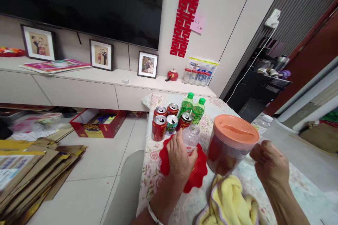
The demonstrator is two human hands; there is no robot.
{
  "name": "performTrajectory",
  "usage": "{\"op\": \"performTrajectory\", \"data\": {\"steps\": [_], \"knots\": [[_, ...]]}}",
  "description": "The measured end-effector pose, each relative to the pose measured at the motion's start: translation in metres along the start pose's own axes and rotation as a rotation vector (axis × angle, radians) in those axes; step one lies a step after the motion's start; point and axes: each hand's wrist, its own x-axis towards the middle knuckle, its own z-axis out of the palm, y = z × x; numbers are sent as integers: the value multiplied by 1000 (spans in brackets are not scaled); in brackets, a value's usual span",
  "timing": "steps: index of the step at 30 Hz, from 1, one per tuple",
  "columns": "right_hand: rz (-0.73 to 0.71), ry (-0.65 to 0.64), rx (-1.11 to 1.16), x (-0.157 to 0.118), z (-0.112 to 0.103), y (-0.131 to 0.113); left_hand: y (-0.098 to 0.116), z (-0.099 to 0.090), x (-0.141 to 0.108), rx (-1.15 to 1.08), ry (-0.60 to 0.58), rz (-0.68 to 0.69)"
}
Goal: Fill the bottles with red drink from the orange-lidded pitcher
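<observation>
My left hand (181,156) is wrapped round a clear, uncapped plastic bottle (191,135) above a red scalloped mat (195,179). My right hand (271,163) is closed at the right side of a clear pitcher (220,158), where its handle would be; the fingers hide the grip. The pitcher has an orange lid (235,128) and dark reddish contents. Behind my right hand stands another clear bottle (262,123) with a white cap. A yellow cloth (228,200) lies crumpled in front of the pitcher.
Several opened drink cans (159,128) and two green-capped bottles (198,110) stand behind my left hand on the flowered tablecloth (150,168). Beyond is a low cabinet (79,91) with picture frames and red-lidded jars (194,76). A red box (97,123) and stacked cardboard (34,172) lie left.
</observation>
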Motion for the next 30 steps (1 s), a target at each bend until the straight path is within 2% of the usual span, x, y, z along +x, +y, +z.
{"op": "performTrajectory", "data": {"steps": [9, 13, 21, 30], "knots": [[-1, -46, -98, -6, 8, -29, -1, 0, 1, 8, -24, -16], [-14, -108, -141, -8, 12, -38, 0, 0, 0, 24, -22, -11], [6, -176, -232, -7, 20, -46, 0, 1, 0, 5, -19, -20], [57, -145, -327, -5, 28, -49, 1, 0, 1, 10, -43, -31]]}}
